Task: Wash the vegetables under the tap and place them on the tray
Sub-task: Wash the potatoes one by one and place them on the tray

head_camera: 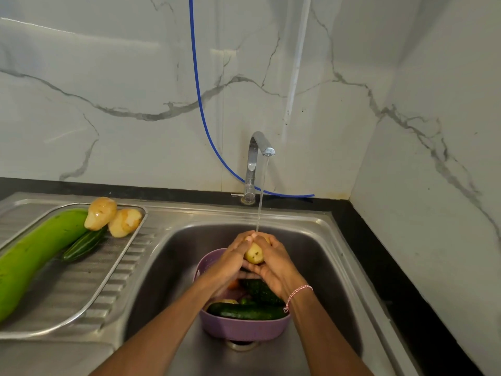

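Rinsing one potato [254,253] over the steel sink [311,256], right under the thin stream from the tap [259,147]. Worth keeping it centred in that stream and turning it end over end, so water reaches the eyes and dimples, not only the top. Below, purple colander [244,328] with cucumbers [244,310] waiting, well placed to catch a slip. Left on the draining board, wire tray [116,264] already carrying a long green gourd [35,251], a small cucumber [84,245] and two potatoes [112,217]; room beside them looks enough for this one. Left hand [230,260] and right hand [271,263] cupped around the potato, fingers [242,238] curled and pressed against its skin. Best a firm rub with the thumbs, wet skin probably being slippery.
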Action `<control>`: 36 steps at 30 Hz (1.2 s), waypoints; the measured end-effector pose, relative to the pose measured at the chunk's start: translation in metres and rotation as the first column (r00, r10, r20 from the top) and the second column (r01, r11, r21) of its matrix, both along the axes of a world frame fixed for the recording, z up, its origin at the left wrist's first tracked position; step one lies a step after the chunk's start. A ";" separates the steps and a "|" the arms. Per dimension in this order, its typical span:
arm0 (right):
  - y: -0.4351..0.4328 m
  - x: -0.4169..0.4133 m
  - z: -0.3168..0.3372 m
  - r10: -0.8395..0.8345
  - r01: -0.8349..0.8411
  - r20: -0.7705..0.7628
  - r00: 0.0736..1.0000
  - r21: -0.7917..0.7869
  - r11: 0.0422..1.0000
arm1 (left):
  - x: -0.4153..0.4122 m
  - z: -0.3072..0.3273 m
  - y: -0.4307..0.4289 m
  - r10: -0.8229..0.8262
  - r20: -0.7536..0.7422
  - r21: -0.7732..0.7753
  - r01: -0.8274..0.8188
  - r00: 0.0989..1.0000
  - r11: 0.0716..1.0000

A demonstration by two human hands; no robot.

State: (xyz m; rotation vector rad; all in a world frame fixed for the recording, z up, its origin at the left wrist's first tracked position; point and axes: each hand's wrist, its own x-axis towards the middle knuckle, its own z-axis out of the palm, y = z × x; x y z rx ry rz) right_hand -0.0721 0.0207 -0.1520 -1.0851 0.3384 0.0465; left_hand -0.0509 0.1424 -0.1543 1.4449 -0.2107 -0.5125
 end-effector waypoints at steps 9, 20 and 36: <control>0.010 -0.004 0.002 0.104 -0.102 0.007 0.995 -0.143 0.984 | 0.001 0.003 0.000 0.295 -0.085 -0.062 -0.301 0.952 0.952; -0.004 -0.003 0.004 -0.050 0.047 -0.054 0.997 -0.060 0.997 | -0.002 0.006 -0.002 0.045 -0.118 -0.154 -0.063 0.992 0.986; -0.002 -0.004 0.004 -0.048 0.045 -0.046 0.998 -0.056 0.997 | -0.001 0.008 0.000 0.126 -0.085 -0.155 -0.138 0.988 0.978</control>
